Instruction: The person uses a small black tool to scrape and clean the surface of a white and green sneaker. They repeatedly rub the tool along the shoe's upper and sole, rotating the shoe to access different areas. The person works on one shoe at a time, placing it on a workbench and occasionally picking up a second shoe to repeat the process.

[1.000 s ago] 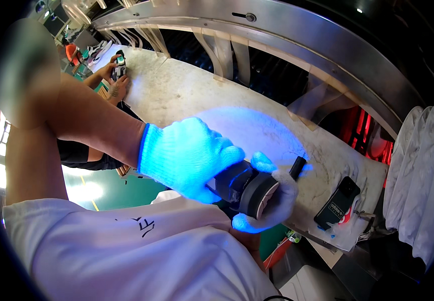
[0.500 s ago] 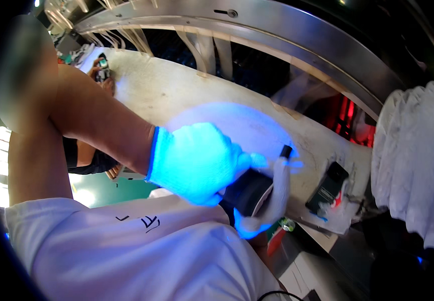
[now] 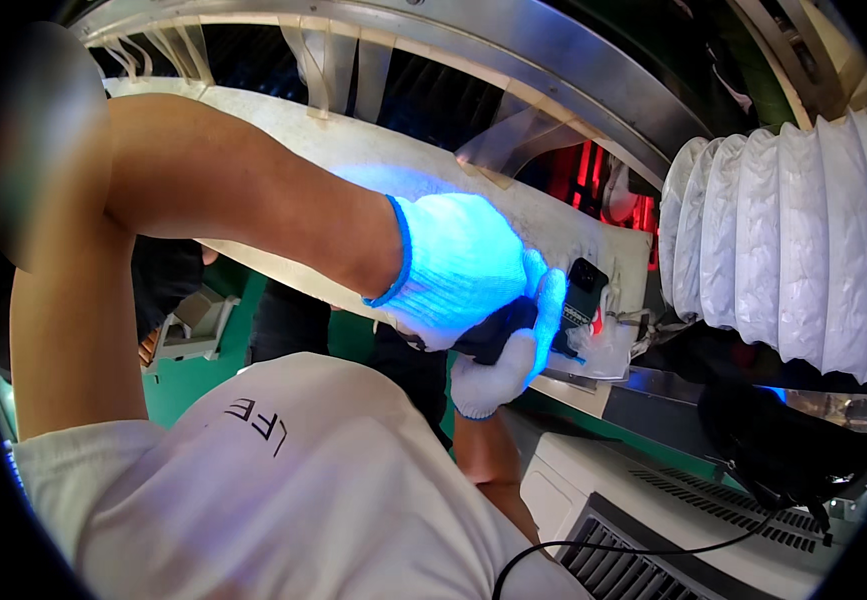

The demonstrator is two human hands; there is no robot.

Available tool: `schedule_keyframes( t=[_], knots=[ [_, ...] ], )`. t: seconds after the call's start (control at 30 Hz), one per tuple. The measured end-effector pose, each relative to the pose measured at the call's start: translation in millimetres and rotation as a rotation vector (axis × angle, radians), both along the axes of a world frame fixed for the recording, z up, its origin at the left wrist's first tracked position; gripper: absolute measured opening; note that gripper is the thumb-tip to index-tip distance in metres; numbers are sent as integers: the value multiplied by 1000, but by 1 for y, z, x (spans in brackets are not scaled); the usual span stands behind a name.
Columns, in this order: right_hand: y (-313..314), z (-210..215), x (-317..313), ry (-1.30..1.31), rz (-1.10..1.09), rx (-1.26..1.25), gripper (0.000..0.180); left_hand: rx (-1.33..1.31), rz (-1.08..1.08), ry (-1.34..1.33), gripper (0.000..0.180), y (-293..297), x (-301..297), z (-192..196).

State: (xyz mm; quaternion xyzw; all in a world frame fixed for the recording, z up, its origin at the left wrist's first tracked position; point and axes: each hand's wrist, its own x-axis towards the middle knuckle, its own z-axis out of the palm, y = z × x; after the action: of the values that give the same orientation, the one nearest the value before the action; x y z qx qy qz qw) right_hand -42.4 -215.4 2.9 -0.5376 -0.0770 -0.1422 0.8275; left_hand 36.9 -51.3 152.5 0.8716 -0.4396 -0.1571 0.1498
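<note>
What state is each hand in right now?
Left hand: closed on a dark, partly hidden object.
Right hand: closed on the same object's end.

1. My left hand (image 3: 468, 265) is at the left and farther from my body; my right hand (image 3: 503, 372) is nearer, with the held piece (image 3: 498, 332) between them.
2. Beyond my right hand, the phone (image 3: 585, 285) lies at the right end of the table (image 3: 573, 235).
3. Behind the table runs the frame (image 3: 553, 75).
4. To the right of the table is the hose (image 3: 783, 250).
5. Below the hose, the cable (image 3: 633, 548) passes before the machine (image 3: 563, 470).
</note>
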Motion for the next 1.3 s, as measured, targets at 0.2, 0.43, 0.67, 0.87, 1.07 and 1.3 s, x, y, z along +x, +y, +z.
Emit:
schedule_keyframes(
  t=[0.2,0.43,0.67,0.87,1.07,1.3],
  knots=[
    [-16,11,-8,-85,-171,-710,69,-72,-44,30,13,16,-3,-6],
    [-32,14,-25,-12,24,-491,71,-378,257,258,36,37,-48,-32],
    [-20,38,-52,130,162,-380,93,-719,148,-230,47,45,-96,-84],
    [5,46,-69,271,146,-240,94,-875,120,-478,44,50,-117,-114],
    [2,59,-59,263,257,-517,68,-921,99,-584,31,58,-112,-122],
    [-1,59,-70,-57,119,-993,57,-823,-96,-148,37,86,-70,-93]
  ],
)
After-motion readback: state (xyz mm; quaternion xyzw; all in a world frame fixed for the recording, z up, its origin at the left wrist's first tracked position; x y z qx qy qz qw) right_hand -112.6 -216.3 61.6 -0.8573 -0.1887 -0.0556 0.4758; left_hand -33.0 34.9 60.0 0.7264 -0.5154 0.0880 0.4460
